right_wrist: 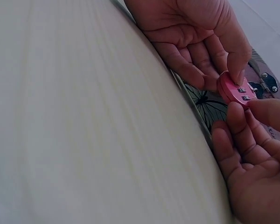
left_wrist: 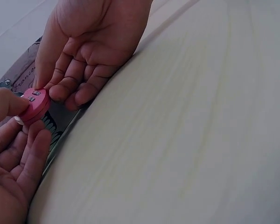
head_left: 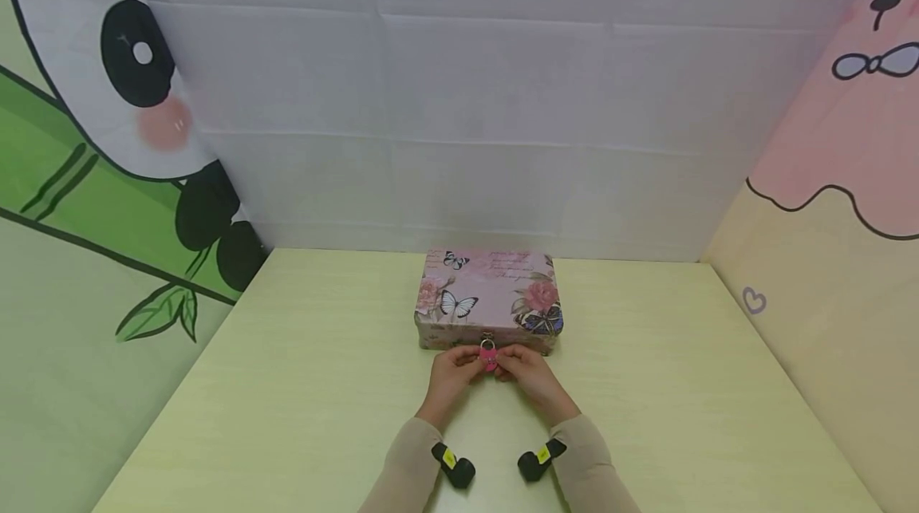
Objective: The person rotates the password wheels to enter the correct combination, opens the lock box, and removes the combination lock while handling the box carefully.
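Observation:
A pink combination padlock with small number dials hangs by its shackle at the metal clasp on the front of a floral tin box. The box's lid is down. My left hand pinches one side of the padlock between thumb and fingers. On the opposite side, the thumb and index finger of my right hand pinch it too. Both wrist views show the dials on the padlock turned upward between the two thumbs. Whether the shackle is locked cannot be made out.
The box stands on a pale yellow table, near its back edge. Behind rises a white cloth backdrop. Printed cartoon panels flank the table on the left and right. Each wrist carries a black strapped camera.

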{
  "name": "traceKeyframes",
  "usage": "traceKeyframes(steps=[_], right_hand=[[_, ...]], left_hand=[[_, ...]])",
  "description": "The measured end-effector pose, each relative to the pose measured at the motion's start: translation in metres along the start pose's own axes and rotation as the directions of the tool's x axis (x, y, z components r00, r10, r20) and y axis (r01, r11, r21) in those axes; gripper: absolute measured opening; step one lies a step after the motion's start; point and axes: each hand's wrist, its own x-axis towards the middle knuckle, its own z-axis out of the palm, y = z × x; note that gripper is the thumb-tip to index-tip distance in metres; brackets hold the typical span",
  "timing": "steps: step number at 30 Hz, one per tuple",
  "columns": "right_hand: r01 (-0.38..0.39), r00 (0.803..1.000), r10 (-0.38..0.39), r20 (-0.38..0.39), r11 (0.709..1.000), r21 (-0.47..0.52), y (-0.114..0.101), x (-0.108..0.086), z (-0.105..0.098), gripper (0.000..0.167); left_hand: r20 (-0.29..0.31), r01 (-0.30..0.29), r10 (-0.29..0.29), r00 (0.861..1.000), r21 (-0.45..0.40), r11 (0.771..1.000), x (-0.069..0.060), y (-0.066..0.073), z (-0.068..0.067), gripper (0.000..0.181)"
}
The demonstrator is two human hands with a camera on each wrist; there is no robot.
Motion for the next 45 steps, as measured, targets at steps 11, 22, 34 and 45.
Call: traceKeyframes(steps=[11, 22, 34, 45], right_hand=[[0.005, 1.000, -0.005, -0.003, 1.000, 0.024, 0.004, 0.001, 0.000, 0.016], [0.005, 1.000, -0.004, -0.023, 1.000, 0.028, 0.003, 0.001, 0.001, 0.014], [-0.008, 1.000, 0.008, -0.007, 1.000, 0.026, 0.001, 0.000, 0.000, 0.016], [-0.002, 1.000, 0.002, -0.003, 1.000, 0.021, 0.000, -0.001, 0.001, 0.018]], left_hand=[[0.006, -0.010, 0.010, 1.000, 0.008, 1.000, -0.002, 0.004, -0.001, 0.022], [-0.028, 0.037, -0.039, 0.999, -0.057, 0.998, -0.001, 0.001, 0.000, 0.023], [0.002, 0.031, -0.031, 1.000, -0.065, 0.997, -0.013, 0.027, -0.002, 0.023], [0.023, 0.021, -0.019, 1.000, -0.093, 0.995, -0.015, 0.031, -0.003, 0.023]])
